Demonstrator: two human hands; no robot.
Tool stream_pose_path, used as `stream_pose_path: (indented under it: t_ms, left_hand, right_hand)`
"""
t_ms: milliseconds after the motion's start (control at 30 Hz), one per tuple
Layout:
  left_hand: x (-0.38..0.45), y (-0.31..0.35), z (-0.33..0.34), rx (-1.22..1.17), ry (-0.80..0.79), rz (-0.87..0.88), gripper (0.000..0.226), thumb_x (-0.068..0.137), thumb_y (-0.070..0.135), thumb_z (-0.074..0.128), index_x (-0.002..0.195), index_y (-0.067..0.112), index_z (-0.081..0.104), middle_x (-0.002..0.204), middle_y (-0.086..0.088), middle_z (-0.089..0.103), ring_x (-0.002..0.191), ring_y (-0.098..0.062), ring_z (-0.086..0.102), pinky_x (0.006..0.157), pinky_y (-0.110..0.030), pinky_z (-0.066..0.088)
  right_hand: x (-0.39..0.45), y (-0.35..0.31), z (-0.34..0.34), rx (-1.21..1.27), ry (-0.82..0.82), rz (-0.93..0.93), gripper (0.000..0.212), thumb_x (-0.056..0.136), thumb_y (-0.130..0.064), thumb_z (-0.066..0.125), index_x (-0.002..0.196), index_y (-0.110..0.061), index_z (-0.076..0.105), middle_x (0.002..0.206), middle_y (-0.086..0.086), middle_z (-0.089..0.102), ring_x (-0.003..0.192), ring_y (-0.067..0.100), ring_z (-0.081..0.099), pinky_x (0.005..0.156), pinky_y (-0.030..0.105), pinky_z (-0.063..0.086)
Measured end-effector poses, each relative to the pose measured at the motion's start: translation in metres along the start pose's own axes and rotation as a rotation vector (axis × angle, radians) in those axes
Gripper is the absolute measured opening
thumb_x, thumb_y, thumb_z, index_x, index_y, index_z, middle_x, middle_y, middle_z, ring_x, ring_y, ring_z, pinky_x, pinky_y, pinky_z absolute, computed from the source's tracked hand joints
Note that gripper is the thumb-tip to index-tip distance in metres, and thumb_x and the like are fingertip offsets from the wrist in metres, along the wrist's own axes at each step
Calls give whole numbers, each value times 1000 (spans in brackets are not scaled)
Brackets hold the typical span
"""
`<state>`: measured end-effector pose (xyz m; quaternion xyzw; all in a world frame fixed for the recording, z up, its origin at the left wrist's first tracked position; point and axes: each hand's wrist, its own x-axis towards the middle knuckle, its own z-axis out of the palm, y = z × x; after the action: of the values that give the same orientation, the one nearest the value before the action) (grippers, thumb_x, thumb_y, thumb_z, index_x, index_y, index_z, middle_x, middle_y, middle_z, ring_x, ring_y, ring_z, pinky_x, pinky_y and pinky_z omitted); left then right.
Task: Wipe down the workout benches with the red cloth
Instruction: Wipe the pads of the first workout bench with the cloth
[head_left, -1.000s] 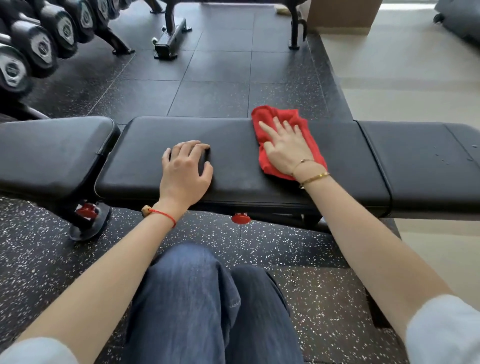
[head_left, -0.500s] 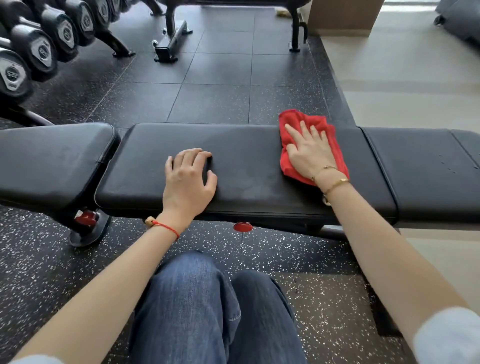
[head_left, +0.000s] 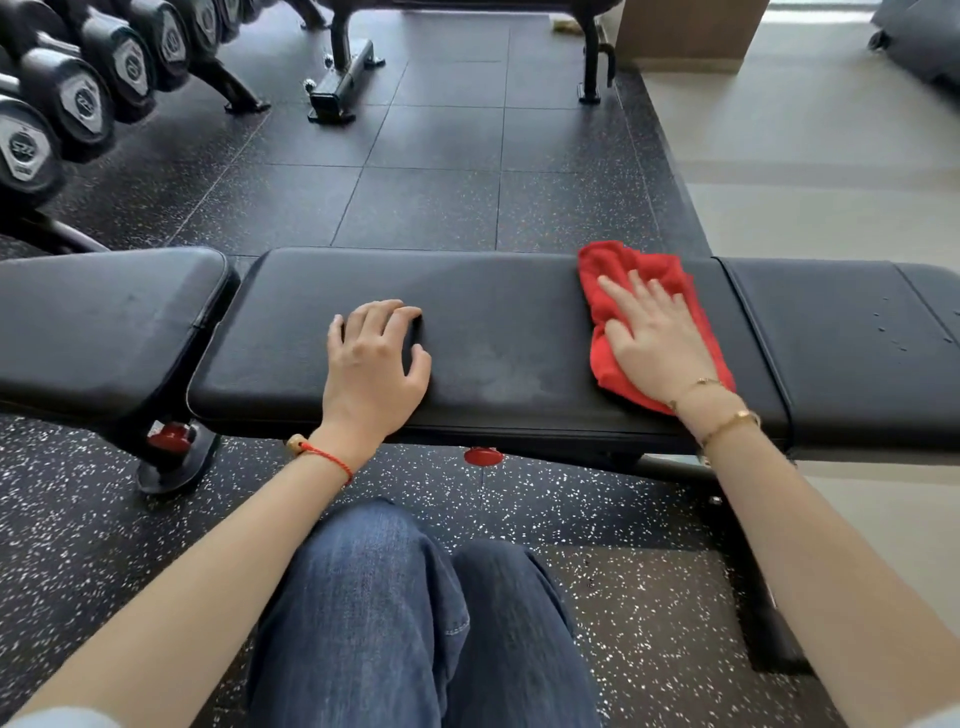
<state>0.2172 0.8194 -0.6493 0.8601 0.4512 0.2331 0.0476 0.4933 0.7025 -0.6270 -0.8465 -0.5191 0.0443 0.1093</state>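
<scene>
We've got our right hand (head_left: 657, 343) flat on the red cloth (head_left: 623, 291), fingers (head_left: 618, 292) straight and spread, pressing it onto the bench (head_left: 493, 312) near the right end of the long middle pad — just left of the seam to the next pad. Our left hand (head_left: 371, 358) rests on the same pad further left, fingers curled loosely against the vinyl, holding nothing. A dull, hazy patch shows on the pad between our hands. Dumbbells (head_left: 78, 98) sit racked at upper left, and our jeans (head_left: 415, 623) show at the bottom.
</scene>
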Motion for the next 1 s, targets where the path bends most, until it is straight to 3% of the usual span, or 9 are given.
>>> stream_pose_path:
  t_ms: [100, 233, 367, 533, 700, 767, 900, 1000]
  left_hand:
    - [0, 3, -1, 12, -5, -3, 42, 88, 30, 47, 127, 17, 58, 134, -4, 56, 130, -27, 46, 116, -52, 26]
    - [-1, 2, -2, -4, 10, -1, 42, 87, 31, 46, 125, 19, 59, 133, -2, 57, 130, -25, 47, 116, -51, 27]
    - [-3, -1, -2, -21, 25, 16, 43, 87, 33, 46, 126, 20, 60, 134, -1, 58, 129, -24, 48, 116, -49, 27]
    - [-2, -3, 0, -22, 16, 26, 45, 88, 33, 46, 128, 18, 60, 136, -2, 58, 131, -25, 47, 116, -50, 27]
    - [-2, 1, 1, -5, 21, 19, 44, 87, 29, 46, 126, 16, 59, 133, -6, 58, 129, -28, 48, 116, -53, 27]
    - [-2, 2, 0, 8, 20, 16, 43, 87, 30, 45, 125, 16, 60, 132, -5, 58, 128, -29, 48, 115, -52, 28]
    - [-2, 1, -2, 4, 15, 9, 44, 87, 31, 45, 125, 17, 60, 132, -4, 59, 129, -27, 48, 116, -51, 27]
    - [-2, -2, -1, -15, 15, 21, 41, 89, 30, 49, 127, 18, 60, 134, -3, 58, 130, -25, 48, 116, -50, 27]
  right_hand:
    - [16, -23, 4, -31, 36, 143, 58, 96, -31, 34, 152, -30, 19, 162, 10, 12, 148, 29, 13, 122, 42, 3]
    - [-8, -72, 17, -14, 26, -73, 58, 97, -32, 36, 152, -30, 20, 162, 8, 11, 149, 27, 11, 122, 41, 1]
    - [-42, -58, 14, 44, 22, -170, 56, 97, -31, 38, 151, -34, 22, 162, 2, 14, 149, 23, 11, 122, 38, 1]
    - [-48, 15, -3, -31, 103, 96, 56, 96, -28, 39, 150, -32, 27, 160, 8, 20, 147, 29, 19, 121, 43, 7]
    - [9, 41, -16, -27, 8, 302, 56, 98, -31, 29, 152, -32, 18, 162, 7, 9, 148, 30, 11, 121, 45, 1]
    - [27, 14, -10, -39, 8, 245, 56, 98, -30, 31, 152, -30, 19, 162, 9, 10, 148, 31, 12, 121, 47, 3]
    - [16, -58, 10, -12, -31, -60, 57, 97, -30, 33, 152, -31, 18, 162, 6, 9, 149, 27, 10, 121, 46, 1]
    - [-22, -61, 14, 43, -43, -238, 57, 97, -30, 36, 151, -35, 20, 162, 1, 11, 150, 24, 8, 122, 42, -2]
